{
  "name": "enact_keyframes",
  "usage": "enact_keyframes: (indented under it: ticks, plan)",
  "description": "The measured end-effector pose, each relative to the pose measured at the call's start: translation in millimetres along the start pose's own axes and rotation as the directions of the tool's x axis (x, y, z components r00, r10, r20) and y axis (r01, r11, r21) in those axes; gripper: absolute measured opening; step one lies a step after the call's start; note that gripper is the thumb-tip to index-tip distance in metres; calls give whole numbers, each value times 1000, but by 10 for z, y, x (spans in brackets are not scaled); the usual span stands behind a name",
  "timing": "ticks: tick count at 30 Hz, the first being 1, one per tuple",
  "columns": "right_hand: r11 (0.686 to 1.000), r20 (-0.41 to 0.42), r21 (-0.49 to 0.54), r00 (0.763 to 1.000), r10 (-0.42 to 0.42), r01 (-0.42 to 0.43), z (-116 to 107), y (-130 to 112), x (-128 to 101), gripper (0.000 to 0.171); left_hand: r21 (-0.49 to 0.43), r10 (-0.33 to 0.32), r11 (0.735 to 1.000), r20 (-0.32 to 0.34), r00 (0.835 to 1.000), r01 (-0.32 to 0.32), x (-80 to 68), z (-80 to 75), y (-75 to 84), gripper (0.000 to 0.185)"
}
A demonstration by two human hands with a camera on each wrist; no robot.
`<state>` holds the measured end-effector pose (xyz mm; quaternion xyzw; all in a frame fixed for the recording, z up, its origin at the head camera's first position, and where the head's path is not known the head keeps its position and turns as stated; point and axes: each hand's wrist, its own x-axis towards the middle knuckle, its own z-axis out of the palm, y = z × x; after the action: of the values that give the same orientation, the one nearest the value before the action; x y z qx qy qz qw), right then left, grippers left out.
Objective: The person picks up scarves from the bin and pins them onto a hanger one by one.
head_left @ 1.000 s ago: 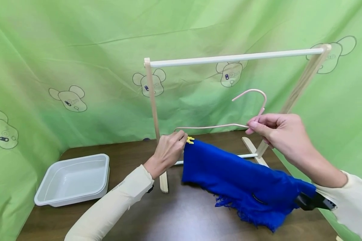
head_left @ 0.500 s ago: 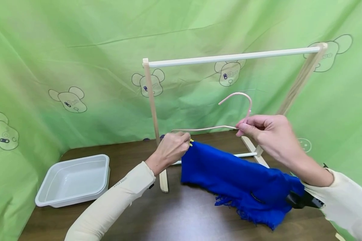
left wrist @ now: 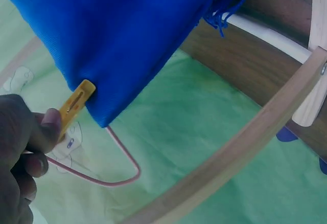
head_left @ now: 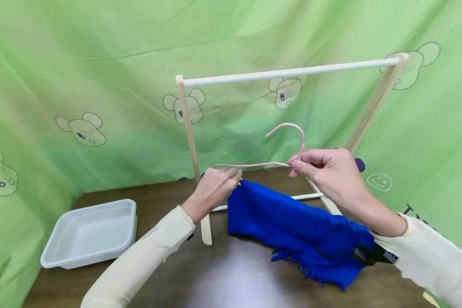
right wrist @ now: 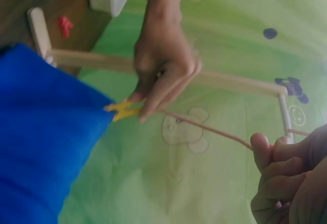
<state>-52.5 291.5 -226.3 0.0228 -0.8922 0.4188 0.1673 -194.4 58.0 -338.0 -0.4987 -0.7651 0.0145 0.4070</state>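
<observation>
My left hand (head_left: 214, 191) pinches a yellow clothespin (left wrist: 76, 104) at the corner of a blue fringed scarf (head_left: 285, 226). In the right wrist view the clothespin's far end meets the scarf corner. The pink wire hanger (head_left: 288, 125) is in my right hand (head_left: 331, 182), pinched just below its hook between thumb and fingers. One hanger arm runs left to my left hand; the left wrist view shows its bent end beside the scarf corner. The scarf slants down to the right under my right forearm, and its far end lies partly behind a black wrist mount.
Behind the hands stands a wooden rack with a white top rail (head_left: 292, 73). A white plastic tub (head_left: 88, 252) sits on the brown table at the left. A small red clip (right wrist: 65, 26) lies on the table in the right wrist view. Green printed curtain surrounds the table.
My right hand has moved left with the hanger, nearer the left hand. The yellow clothespin shows less behind my left fingers. The head view has also shifted slightly.
</observation>
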Motion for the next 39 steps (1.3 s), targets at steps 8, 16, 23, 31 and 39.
enact_keyframes:
  ticks: [8,16,23,31,39]
  plan:
    - [990,-125,-138,990,-58,40,-42,172,-17,15,-63,12,998,-283,959,-31,-164,-19,16,22]
    - [995,-114,-74,990,-79,71,-77,285,-15,13,-214,-312,940,-217,925,266,-684,35,76,20]
    - [998,-111,-52,993,-44,38,-106,337,-10,14,-204,-599,759,156,786,619,-1251,119,91,23]
    - [1000,-123,-22,992,-8,6,-150,354,-18,12,-99,-703,617,376,603,781,-1641,223,130,31]
    - [999,-118,33,993,2,2,-198,412,-60,8,2,-720,505,552,420,863,-1756,267,126,56]
